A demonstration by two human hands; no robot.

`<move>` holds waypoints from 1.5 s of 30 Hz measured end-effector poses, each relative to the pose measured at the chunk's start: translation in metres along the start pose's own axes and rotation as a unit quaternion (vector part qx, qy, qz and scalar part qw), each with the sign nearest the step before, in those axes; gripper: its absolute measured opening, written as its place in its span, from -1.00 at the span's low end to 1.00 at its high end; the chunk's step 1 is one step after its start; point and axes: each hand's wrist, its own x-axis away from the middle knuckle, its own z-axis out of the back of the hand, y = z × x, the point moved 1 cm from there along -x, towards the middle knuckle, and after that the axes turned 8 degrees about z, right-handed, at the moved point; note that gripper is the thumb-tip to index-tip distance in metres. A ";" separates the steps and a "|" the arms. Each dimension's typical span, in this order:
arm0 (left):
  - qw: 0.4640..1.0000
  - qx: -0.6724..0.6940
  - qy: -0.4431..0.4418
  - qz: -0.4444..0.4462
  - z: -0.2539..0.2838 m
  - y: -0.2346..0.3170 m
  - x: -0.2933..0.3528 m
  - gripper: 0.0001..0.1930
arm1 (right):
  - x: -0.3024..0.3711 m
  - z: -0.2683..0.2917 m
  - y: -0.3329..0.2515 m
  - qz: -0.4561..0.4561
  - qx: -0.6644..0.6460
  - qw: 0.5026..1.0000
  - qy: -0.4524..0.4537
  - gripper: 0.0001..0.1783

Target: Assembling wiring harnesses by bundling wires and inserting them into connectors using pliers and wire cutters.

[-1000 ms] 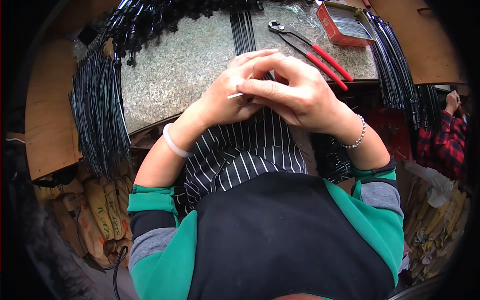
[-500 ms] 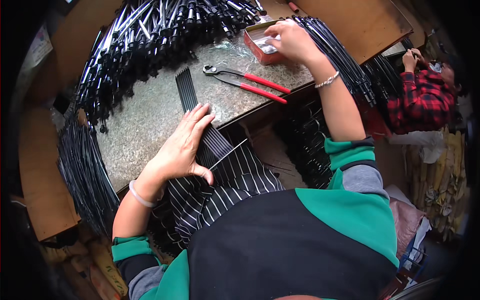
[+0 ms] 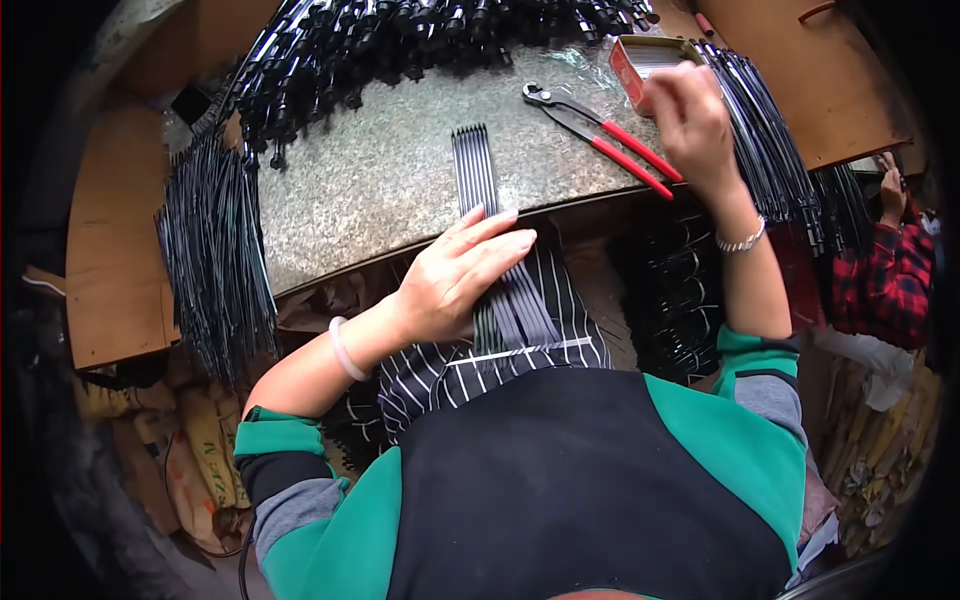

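My left hand (image 3: 455,275) lies with fingers stretched across a flat row of thin black rods (image 3: 475,170), pressing on them at the table's front edge. The rods sit side by side, pointed tips on the tabletop and lower ends over my striped apron (image 3: 560,285). My right hand (image 3: 692,125) is raised beside a red open box (image 3: 628,80) of thin, pale pieces, fingers curled together. What its fingertips hold, if anything, is too blurred to tell. Red-handled pliers (image 3: 600,135) rest on the table between my hands, their jaws pointing away.
Long black rods with shiny ends (image 3: 400,40) heap along the back. More bundles of black rods stand at the left (image 3: 215,250) and right (image 3: 765,140). A co-worker's red checked sleeve (image 3: 885,285) shows at far right. Yellowish sacks (image 3: 205,450) lie below left.
My right hand has come out of the red box toward me, its fingers closing. My left hand stays on the rods, its thumb drawn in. The whole view has shifted.
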 end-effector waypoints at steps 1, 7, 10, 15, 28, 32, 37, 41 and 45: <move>0.998 0.055 0.022 0.002 0.006 0.009 0.003 -0.34 | 0.009 -0.007 -0.023 0.027 -0.023 0.999 -0.019 -0.94; 0.992 0.120 -0.027 0.016 0.042 0.033 0.020 -0.39 | 0.069 -0.047 -0.089 0.005 -0.038 0.997 -0.068 -0.78; 0.991 0.110 -0.065 0.034 0.043 0.027 0.031 -0.38 | 0.080 -0.057 -0.092 -0.005 -0.023 0.998 -0.050 -0.73; 0.995 0.069 -0.076 0.010 0.046 0.024 0.038 -0.37 | 0.082 -0.064 -0.097 -0.012 -0.017 0.999 -0.027 -0.69; 0.994 0.056 -0.092 0.004 0.045 0.014 0.049 -0.27 | 0.079 -0.069 -0.103 -0.023 -0.008 0.999 -0.025 -0.68; 0.992 0.083 -0.092 0.012 0.052 0.018 0.044 -0.27 | 0.084 -0.072 -0.101 -0.002 -0.030 0.999 -0.023 -0.67; 0.988 0.108 -0.111 0.012 0.050 0.013 0.050 -0.24 | 0.084 -0.073 -0.103 -0.001 -0.026 0.999 -0.022 -0.66; 0.991 0.096 -0.093 0.007 0.049 0.013 0.051 -0.23 | 0.084 -0.077 -0.108 -0.017 -0.009 1.000 -0.001 -0.66; 0.992 0.090 -0.086 0.008 0.047 0.014 0.051 -0.25 | 0.084 -0.075 -0.108 -0.007 -0.015 1.000 -0.011 -0.65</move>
